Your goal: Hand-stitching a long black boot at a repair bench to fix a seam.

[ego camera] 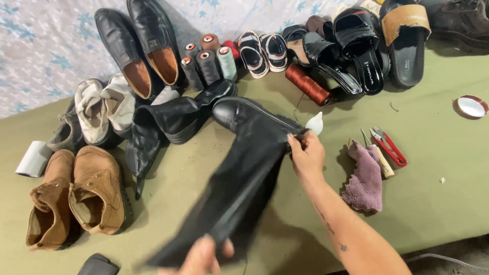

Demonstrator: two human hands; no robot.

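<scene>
A tall black leather boot (244, 168) lies across the olive table (433, 168), its toe pointing away from me. My left hand (201, 257) grips the top of its shaft at the bottom edge of the view, blurred. My right hand (305, 153) pinches the boot near its heel and sole. A small white glue bottle (315, 122) sits just beyond my right hand. The second black boot (173, 119) lies folded over behind the first.
Brown suede shoes (76, 196) sit at the left, grey-white shoes (104, 109) and black dress shoes (140, 46) behind. Thread cones (206, 61), a dark red spool (307, 84), sandals (356, 46), a purple cloth (364, 178), red snips (389, 147), an awl (379, 160) and a lid (471, 107) lie around.
</scene>
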